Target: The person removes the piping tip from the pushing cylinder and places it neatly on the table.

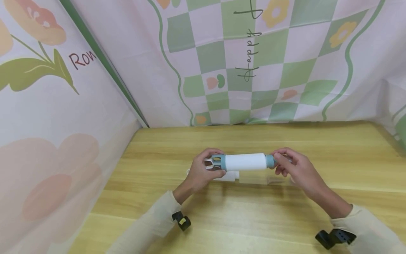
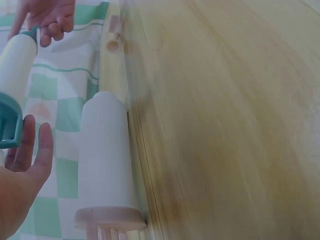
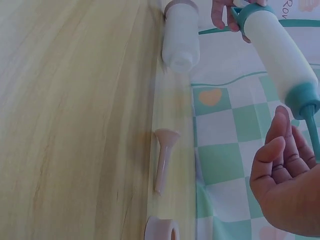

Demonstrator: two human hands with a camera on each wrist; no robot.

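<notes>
A white cylindrical bottle [image 1: 245,161] with teal end parts is held level above the table. My left hand [image 1: 203,169] grips its slotted, cage-like teal end [image 1: 219,161], thumb on the near side and fingers behind. At the other end, my right hand [image 1: 296,167] has thumb and fingers around the thin teal nozzle [image 3: 312,130] beside the teal collar [image 3: 301,97]. Beneath the held bottle lies a second white bottle [image 2: 105,155] with a dusty-pink end [image 2: 110,218]. The hands partly cover the nozzle in the head view.
On the wooden table [image 1: 253,218], a pink funnel-shaped nozzle [image 3: 164,157] lies in line with the second bottle, and a pink ring-like part [image 3: 161,229] is beyond it. A checkered curtain [image 1: 253,63] hangs behind the table, and a flowered one [image 1: 63,134] stands at left.
</notes>
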